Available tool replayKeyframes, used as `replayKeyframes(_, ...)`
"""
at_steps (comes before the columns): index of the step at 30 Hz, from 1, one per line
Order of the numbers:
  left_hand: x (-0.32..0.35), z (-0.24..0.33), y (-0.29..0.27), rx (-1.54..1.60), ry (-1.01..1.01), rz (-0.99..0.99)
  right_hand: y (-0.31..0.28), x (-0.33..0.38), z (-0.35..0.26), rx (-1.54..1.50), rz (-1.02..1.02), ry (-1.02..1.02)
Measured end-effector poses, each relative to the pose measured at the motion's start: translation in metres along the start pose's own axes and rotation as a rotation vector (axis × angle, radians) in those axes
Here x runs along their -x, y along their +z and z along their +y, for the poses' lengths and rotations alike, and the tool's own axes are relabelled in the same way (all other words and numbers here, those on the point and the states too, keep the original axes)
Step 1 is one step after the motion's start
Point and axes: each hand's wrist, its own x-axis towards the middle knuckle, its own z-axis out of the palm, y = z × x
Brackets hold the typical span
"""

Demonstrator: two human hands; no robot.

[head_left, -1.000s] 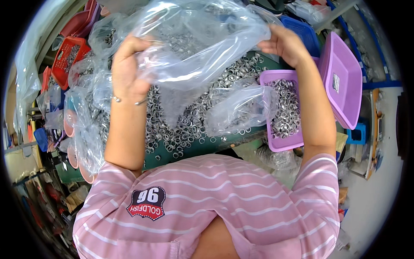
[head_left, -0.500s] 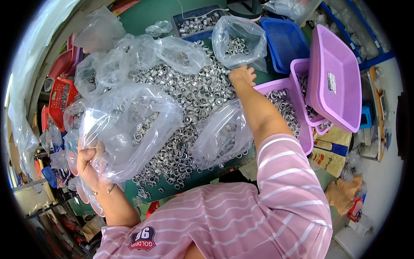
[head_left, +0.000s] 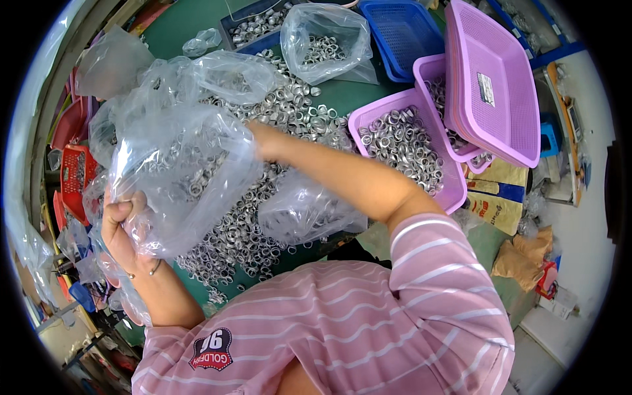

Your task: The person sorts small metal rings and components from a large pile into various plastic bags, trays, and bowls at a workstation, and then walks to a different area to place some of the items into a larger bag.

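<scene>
My left hand (head_left: 125, 220) is closed on the side of a large clear plastic bag (head_left: 178, 230) and holds it up with its mouth spread. Metal rings (head_left: 197, 187) show through the film. At the far right edge of the bag's mouth is my right hand (head_left: 263, 139), its fingers hidden by the plastic and the hand's angle. Below that forearm, another clear bag (head_left: 306, 214) lies on the heap of silvery metal rings (head_left: 243, 243). Farther back, an open clear bag (head_left: 326, 33) has rings inside.
A pink basket (head_left: 454, 197) of rings sits on the right, beside stacked pink baskets (head_left: 494, 85). Blue baskets (head_left: 405, 33) stand behind it. A dark tray (head_left: 247, 46) of rings lies at the back. Red baskets (head_left: 76, 181) line the left side of the green table (head_left: 191, 26).
My right hand has swung left from beside the ring-filled pink basket to the mouth of the held bag. My left hand keeps its hold. The whole view has shifted slightly.
</scene>
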Motion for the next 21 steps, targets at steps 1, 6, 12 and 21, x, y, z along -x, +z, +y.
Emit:
replayKeyframes(1, -0.003, 0.001, 0.009, 0.019, -0.009, -0.018, -0.001, 0.005, -0.002, -0.085, 0.023, 0.002)
replayKeyframes(6, -0.024, 0.002, 0.05, -0.074, -0.026, -0.247, -0.038, 0.026, 0.033, -0.617, 0.242, 0.033)
replayKeyframes(12, -0.034, -0.016, 0.068, -0.108, -0.039, -0.293, -0.129, 0.027, 0.036, -0.931, 0.925, 0.4)
replayKeyframes(21, -0.018, -0.021, 0.063, -0.088, -0.119, -0.188, -0.204, -0.065, 0.022, -1.319, 0.519, 0.136)
